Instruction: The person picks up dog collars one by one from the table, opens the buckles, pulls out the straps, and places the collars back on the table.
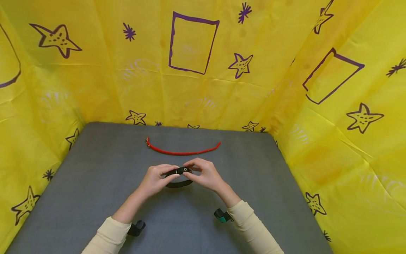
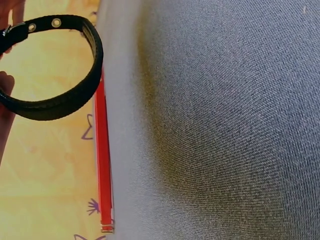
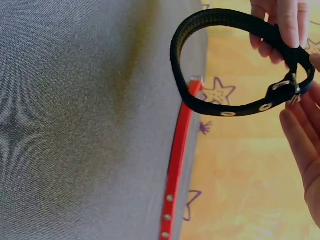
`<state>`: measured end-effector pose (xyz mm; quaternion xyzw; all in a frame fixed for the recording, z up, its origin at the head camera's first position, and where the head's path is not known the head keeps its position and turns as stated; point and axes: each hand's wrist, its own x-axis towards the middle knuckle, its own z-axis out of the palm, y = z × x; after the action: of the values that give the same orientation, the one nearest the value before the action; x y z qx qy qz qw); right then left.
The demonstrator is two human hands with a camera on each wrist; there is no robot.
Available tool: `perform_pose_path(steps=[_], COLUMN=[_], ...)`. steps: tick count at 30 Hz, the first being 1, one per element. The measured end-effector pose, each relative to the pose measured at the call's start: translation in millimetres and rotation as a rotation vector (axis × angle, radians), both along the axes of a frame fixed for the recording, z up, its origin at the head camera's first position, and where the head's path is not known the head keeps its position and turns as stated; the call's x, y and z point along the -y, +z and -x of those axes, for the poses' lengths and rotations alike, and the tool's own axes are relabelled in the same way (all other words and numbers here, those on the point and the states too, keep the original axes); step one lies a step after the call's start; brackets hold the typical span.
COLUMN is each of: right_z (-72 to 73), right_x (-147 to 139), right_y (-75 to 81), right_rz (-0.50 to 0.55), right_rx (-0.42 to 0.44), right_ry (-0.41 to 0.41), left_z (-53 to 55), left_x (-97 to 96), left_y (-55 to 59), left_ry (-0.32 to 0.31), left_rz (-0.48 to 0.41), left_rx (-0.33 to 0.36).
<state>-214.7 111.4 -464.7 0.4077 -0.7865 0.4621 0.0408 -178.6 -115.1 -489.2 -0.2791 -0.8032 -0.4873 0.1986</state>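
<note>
A black collar (image 1: 179,184) with a metal buckle and eyelets forms a loop between both hands. My left hand (image 1: 158,178) grips its left side with thumb and fingers. On the other side, my right hand (image 1: 204,173) pinches the band beside an eyelet. In the right wrist view the buckle (image 3: 295,90) lies between the two hands, the strap running through it. A red collar (image 1: 182,153) lies beyond the hands on the table, curved, its metal fittings at the left end and eyelets (image 3: 167,217) along the other.
The grey cloth-covered table (image 1: 95,169) meets a yellow fabric wall (image 1: 190,91) at the back and both sides. Dark wrist-worn devices show below each forearm, one at the left (image 1: 137,228) and one at the right (image 1: 222,215).
</note>
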Motion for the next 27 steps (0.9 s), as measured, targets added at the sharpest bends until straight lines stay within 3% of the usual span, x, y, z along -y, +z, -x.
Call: perform_pose_path(steps=[6,11,20,27], right_z=[-2.0,-3.5,-4.8,-5.2], right_x=[3,6,7,7], right_y=[9.2,12.8,10.8,7.6], right_rz=[-0.138,-0.208,-0.182,-0.119], right_rx=[-0.154,-0.281,-0.331,-0.277], right_ry=[-0.003,-0.029,-0.032,-0.022], left_z=[2.4,1.6,-0.7,-1.6], left_x=[-0.1,-0.8,-2.0,-3.0], left_y=[-1.2,1.0,0.2,-1.2], left_ry=[0.011,0.017,-0.009,-0.012], left_rz=[0.073,0.093,0.006,-0.044], left_rx=[-0.085,-0.084,-0.022,0.006])
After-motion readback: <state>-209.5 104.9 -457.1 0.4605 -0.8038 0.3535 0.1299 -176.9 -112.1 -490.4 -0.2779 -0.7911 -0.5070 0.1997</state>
